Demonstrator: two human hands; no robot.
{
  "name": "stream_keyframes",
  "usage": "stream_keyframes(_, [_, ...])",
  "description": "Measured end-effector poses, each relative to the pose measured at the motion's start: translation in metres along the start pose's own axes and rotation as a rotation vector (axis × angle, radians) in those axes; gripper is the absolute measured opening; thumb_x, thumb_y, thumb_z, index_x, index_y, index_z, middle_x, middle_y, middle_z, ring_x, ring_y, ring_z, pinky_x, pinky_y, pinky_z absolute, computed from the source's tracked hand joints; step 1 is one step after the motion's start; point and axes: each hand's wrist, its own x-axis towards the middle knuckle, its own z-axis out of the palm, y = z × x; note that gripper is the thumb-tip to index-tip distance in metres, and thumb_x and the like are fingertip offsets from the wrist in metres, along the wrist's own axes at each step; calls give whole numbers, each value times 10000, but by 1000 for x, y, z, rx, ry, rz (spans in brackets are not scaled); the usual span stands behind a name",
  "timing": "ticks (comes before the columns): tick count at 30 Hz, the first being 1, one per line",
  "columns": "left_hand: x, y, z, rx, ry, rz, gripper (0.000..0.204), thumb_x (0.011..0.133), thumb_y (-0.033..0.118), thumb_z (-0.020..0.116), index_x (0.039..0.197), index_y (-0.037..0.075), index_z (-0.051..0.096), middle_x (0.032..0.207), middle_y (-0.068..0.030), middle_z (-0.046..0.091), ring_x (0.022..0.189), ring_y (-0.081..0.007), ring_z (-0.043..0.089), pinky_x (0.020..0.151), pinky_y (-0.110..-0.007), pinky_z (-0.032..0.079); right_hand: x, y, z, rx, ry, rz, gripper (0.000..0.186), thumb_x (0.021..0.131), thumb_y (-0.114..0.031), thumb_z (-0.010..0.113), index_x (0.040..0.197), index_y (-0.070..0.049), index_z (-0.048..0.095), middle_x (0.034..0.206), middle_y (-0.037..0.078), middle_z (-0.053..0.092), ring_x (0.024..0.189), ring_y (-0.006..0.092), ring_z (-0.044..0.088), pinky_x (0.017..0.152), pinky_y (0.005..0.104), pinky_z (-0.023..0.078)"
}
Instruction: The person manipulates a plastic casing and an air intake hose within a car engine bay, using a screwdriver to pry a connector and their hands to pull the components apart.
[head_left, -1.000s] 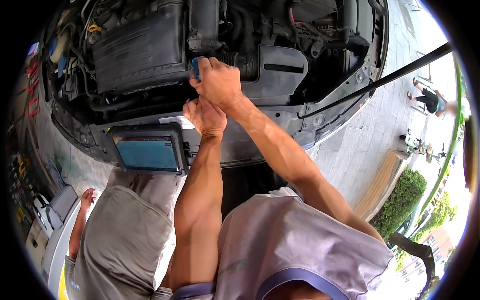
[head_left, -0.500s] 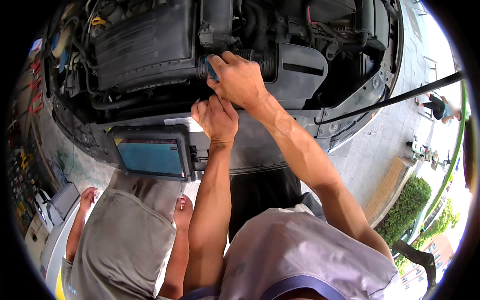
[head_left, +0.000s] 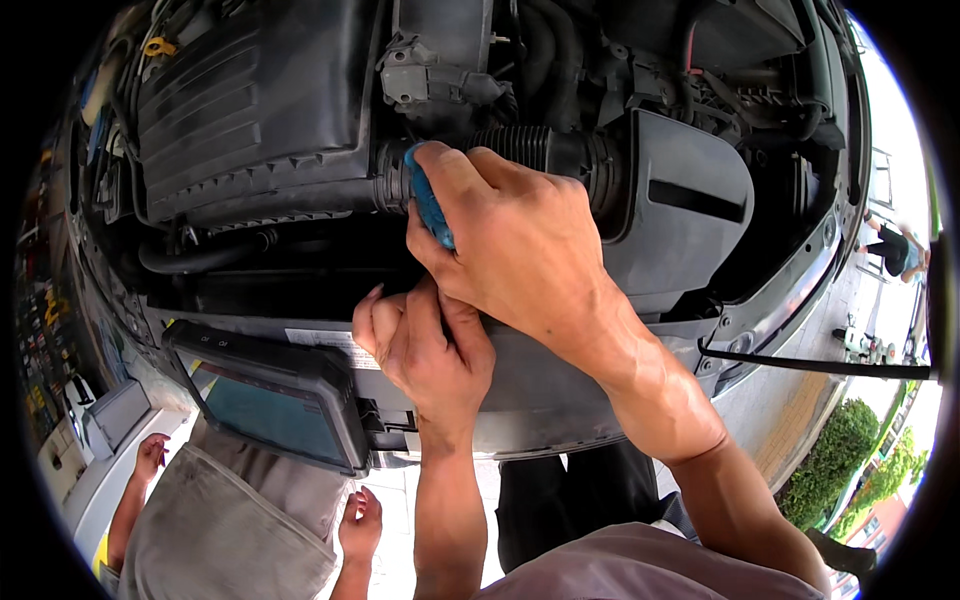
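Note:
My right hand point(head_left: 525, 240) is closed on a blue, rough-textured piece of cloth point(head_left: 431, 200), pressed between thumb and fingers. The cloth lies against the end collar of a black ribbed air hose point(head_left: 510, 150). Just below, my left hand point(head_left: 430, 350) is curled, its fingertips meeting the underside of my right hand. What the left fingers hold, if anything, is hidden. To the left of the cloth is the large black ribbed engine cover point(head_left: 250, 100); a smooth black duct cover with a dark slot point(head_left: 690, 185) is right of my right hand.
A rugged tablet point(head_left: 270, 405) leans on the car's front edge at left. Beside it stands another person in grey clothes point(head_left: 230, 520), both hands low. A black prop rod point(head_left: 810, 365) crosses at right. A metal bracketed part point(head_left: 405, 80) sits above the cloth.
The view has come closer to the engine bay, so hands and hose look larger. More of the blue cloth shows at my right hand; both hands stay at the hose.

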Motion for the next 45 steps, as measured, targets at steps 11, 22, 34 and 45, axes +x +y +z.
stream_keyframes(11, [-4,-4,-3,-44,43,-21,79,910,46,638,864,3,686,792,-52,659,792,-250,567,1004,-443,443,-2,10,16,9,145,-88,364,724,-81,766,1073,-18,683,636,26,506,500,184,539,453,308,444])
stream_keyframes(22, [-2,-2,-2,-109,133,-51,118,889,59,700,792,1,670,723,-46,636,709,-210,553,1001,-448,447,0,3,2,76,5,-68,619,533,-211,709,1063,106,675,711,94,503,554,226,564,468,348,439])
stream_keyframes(34, [-5,-10,-6,-104,68,11,109,919,79,662,920,-20,706,819,-53,680,832,-252,578,1012,-445,431,10,1,-6,32,-87,-31,425,576,-178,741,917,61,654,751,132,586,606,248,650,454,337,488])
stream_keyframes(45, [-5,-6,-7,-52,17,-8,141,997,74,611,994,-34,702,853,-61,692,950,-305,601,1018,-465,439,18,2,-11,52,-226,4,268,683,-105,762,887,24,645,823,193,660,724,348,730,529,403,551])
